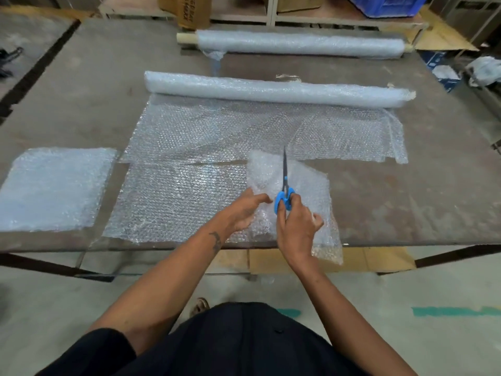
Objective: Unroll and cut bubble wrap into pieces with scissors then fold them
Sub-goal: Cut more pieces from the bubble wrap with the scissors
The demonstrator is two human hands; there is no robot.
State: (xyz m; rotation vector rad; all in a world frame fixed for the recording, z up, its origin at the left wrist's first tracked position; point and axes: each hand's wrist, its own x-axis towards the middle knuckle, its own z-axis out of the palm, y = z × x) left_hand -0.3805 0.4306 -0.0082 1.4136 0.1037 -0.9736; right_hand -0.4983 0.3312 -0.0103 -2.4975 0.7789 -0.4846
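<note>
Hands (271,213) amid bubble wrap (176,202), scissors (284,191).

A worn brown table (81,85) with a dark frame fills most of the view. Beyond its far edge stands a printed cardboard box (189,9) against pale shelving (244,16), which carries a blue plastic crate (387,5). Flattened cardboard (442,36) lies at the right. Teal tape (455,311) marks the grey concrete floor (406,294).
</note>
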